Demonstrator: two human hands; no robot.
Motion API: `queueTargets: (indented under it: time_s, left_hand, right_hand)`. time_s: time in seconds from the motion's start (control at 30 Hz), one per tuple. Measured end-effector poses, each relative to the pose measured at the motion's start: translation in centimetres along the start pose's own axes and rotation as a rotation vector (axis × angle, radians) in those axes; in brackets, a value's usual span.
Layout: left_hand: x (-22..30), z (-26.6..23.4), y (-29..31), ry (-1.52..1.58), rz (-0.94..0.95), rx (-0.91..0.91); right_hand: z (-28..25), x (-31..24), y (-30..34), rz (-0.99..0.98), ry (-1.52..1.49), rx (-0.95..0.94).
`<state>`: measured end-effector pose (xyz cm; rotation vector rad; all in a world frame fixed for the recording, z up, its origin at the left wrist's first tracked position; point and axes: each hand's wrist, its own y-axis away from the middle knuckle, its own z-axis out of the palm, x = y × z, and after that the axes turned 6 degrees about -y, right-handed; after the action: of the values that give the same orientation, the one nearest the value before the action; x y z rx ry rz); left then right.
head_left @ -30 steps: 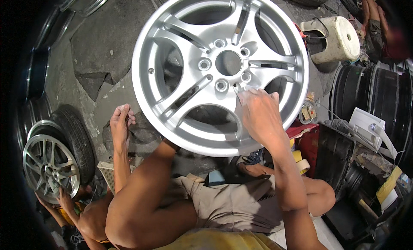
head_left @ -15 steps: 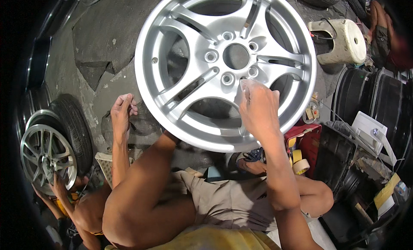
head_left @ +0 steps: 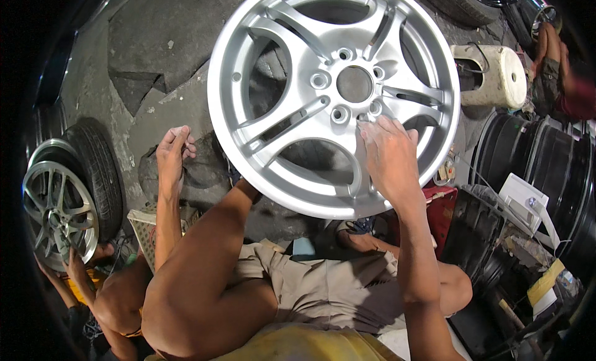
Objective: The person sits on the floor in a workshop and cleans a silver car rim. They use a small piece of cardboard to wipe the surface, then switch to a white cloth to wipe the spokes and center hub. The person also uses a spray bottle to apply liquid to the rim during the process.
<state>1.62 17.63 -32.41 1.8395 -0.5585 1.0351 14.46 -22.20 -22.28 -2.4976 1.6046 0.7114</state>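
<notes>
A large silver alloy wheel rim [head_left: 292,175] stands tilted in front of me, its face toward me. My right hand [head_left: 388,156] lies palm down on a spoke just below and right of the hub hole [head_left: 354,85], fingertips by a lug hole; I see nothing in it. My left forearm [head_left: 211,261] reaches up to the rim's lower left edge, and that hand is hidden behind the rim. Beige shorts [head_left: 323,286] cover my lap.
A co-worker sits at lower left: one arm is raised with its hand [head_left: 174,147] beside the rim, the other hand [head_left: 74,261] on a smaller spoked wheel [head_left: 56,206] with a tyre. A cream-coloured container [head_left: 490,75], black tyres [head_left: 546,168] and a red box [head_left: 441,212] crowd the right.
My right hand has slid slightly up and to the right along the rim's face toward the hub. The rim sits a little further right in view.
</notes>
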Motion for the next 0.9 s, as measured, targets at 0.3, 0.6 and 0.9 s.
queueTargets:
  time_s: [0.3,0.6,0.9]
  left_hand:
    - [0.0,0.0,-0.2,0.035,0.025,-0.019]
    - [0.1,0.0,0.1,0.033,0.008,-0.019]
    - [-0.9,2.2,-0.2,0.091,-0.001,-0.104]
  right_hand:
    - [-0.4,-0.4,-0.4,0.024,0.018,-0.012]
    - [-0.6,-1.0,-0.5,0.023,0.090,-0.028]
    - [0.3,-0.1,0.6,-0.090,0.250,0.004]
